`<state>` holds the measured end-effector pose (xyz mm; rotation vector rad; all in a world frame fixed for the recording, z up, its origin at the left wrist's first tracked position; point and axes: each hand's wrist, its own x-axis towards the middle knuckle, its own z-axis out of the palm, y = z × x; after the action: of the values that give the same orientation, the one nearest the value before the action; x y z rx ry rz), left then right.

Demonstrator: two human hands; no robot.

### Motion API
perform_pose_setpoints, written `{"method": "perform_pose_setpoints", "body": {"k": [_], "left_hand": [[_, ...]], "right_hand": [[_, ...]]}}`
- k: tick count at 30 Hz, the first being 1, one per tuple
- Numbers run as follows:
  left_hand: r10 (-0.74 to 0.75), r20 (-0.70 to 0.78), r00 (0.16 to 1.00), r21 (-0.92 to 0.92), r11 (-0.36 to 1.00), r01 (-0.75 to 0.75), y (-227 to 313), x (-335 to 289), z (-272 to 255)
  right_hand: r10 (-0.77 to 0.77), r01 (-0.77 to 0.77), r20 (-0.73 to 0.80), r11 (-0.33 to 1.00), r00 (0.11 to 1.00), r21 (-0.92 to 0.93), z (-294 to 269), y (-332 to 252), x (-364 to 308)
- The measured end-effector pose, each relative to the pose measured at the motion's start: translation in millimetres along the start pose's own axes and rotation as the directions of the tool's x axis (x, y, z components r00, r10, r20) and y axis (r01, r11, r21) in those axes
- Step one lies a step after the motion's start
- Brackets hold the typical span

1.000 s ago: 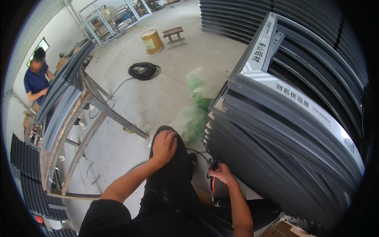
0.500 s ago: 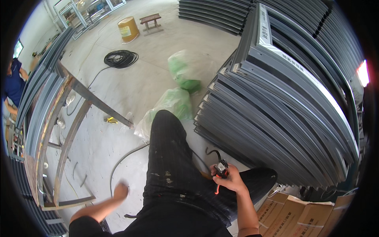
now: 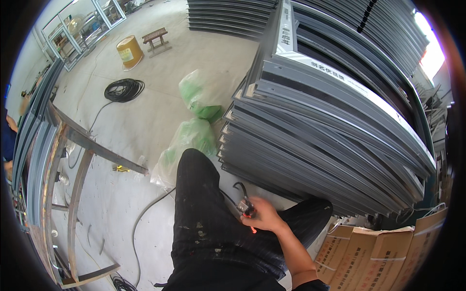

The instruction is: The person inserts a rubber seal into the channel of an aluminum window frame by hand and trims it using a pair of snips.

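My right hand [image 3: 267, 214] is closed round a pliers-like tool [image 3: 246, 207] with a dark and silver head and an orange handle end. It holds the tool above my bent right leg, and the exact kind of tool is not clear. The curled end of a black cable [image 3: 239, 186] shows just beyond the tool's head; whether the two touch cannot be told. My left hand is out of the picture. Between the tool and the left side stands my raised left knee in dark trousers [image 3: 196, 169].
Stacked grey metal frames [image 3: 310, 121] rise close on my right, with cardboard boxes [image 3: 364, 252] below. A rusty metal stand [image 3: 80, 203] holds grey profiles at left. Green-white plastic bags [image 3: 194, 136], a coiled black cable [image 3: 124, 90], a yellow drum [image 3: 129, 51] and a small stool [image 3: 155, 39] lie beyond.
My left hand has gone out of view at the lower left. My right hand and the tool sit a little further left in the picture. The whole view has turned to the right.
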<state>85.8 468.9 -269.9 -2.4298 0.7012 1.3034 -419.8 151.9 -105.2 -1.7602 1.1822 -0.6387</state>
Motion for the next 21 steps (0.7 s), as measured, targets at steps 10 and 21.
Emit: {"method": "perform_pose_setpoints", "body": {"k": [10,21], "left_hand": [[0.033,-0.022,0.999,-0.011,0.999,-0.033,28,9,-11],[0.010,0.001,1.000,0.009,1.000,-0.010,26,10,-4]], "right_hand": [[0.087,-0.080,-0.048,0.988,0.995,0.132,18,31,-23],[0.019,-0.010,-0.087,0.994,0.996,0.110,20,26,-14]]}}
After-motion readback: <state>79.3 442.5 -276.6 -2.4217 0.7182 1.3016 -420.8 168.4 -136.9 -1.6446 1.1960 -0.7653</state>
